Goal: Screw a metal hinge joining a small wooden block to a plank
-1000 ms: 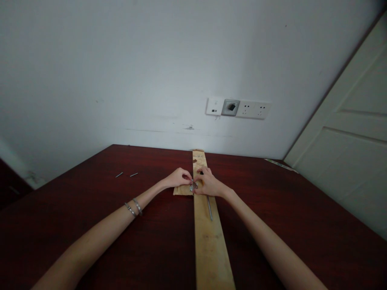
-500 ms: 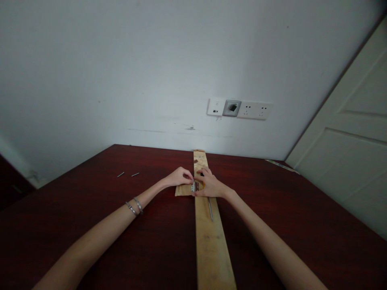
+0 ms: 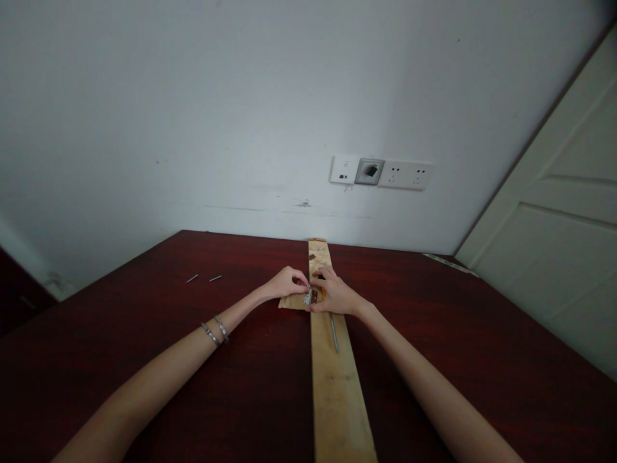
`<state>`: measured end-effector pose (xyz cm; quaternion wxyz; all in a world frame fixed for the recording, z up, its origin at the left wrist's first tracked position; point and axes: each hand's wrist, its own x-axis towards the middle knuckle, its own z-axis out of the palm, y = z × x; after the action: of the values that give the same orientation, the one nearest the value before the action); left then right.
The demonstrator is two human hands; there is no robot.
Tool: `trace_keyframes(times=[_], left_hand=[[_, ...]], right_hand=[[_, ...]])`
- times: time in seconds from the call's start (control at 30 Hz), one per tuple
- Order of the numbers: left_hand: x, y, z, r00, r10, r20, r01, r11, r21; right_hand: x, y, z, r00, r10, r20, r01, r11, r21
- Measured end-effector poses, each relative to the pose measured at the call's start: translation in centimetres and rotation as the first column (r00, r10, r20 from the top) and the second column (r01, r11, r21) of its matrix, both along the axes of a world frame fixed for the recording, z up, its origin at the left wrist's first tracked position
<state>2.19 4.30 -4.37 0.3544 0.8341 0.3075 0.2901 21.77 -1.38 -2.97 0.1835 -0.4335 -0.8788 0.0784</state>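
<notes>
A long wooden board (image 3: pixel 340 392) runs away from me across the table, with a short wood piece (image 3: pixel 292 302) against its left side. A metal hinge (image 3: pixel 312 296) lies where the two pieces meet. At the hinge's far end my left hand (image 3: pixel 288 281) pinches a tiny shiny piece, seemingly a screw (image 3: pixel 308 287). My right hand (image 3: pixel 337 294) curls over the board, thumb and fingers closed about the hinge. From beneath this hand a screwdriver (image 3: pixel 334 334) points its shaft toward me; its yellow and black handle is mostly hidden under the palm.
Two loose screws (image 3: pixel 204 278) lie on the dark red table (image 3: pixel 231 386) at the left. Behind the table rises a white wall with sockets (image 3: pixel 383 173). A thin strip (image 3: pixel 448 263) lies near the back right corner, beside a white door (image 3: pixel 559 218).
Both hands stay nearly in place. The short wood piece's near edge and the screwdriver's shaft have shifted very slightly, and a little more of the hinge shows between the fingers.
</notes>
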Motion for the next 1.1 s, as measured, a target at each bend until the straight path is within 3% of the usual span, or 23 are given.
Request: trace_keyframes(times=[0.3,0.67,1.1], left_hand=[[0.0,0.2,-0.3,1.000,0.008,0.010,-0.008,1.000,0.007],[-0.5,0.5,-0.1,0.993,-0.118,0.017,0.119,0.991,-0.060],[-0.2,0.4,-0.3,0.999,-0.026,0.034,0.027,0.999,-0.037]], right_hand=[[0.2,0.4,-0.6,0.998,0.049,-0.034,-0.046,0.996,0.080],[0.3,0.5,-0.9,0.998,0.042,-0.045,-0.039,0.997,0.073],[0.4,0.8,-1.2,0.997,0.062,-0.048,-0.058,0.994,0.089]])
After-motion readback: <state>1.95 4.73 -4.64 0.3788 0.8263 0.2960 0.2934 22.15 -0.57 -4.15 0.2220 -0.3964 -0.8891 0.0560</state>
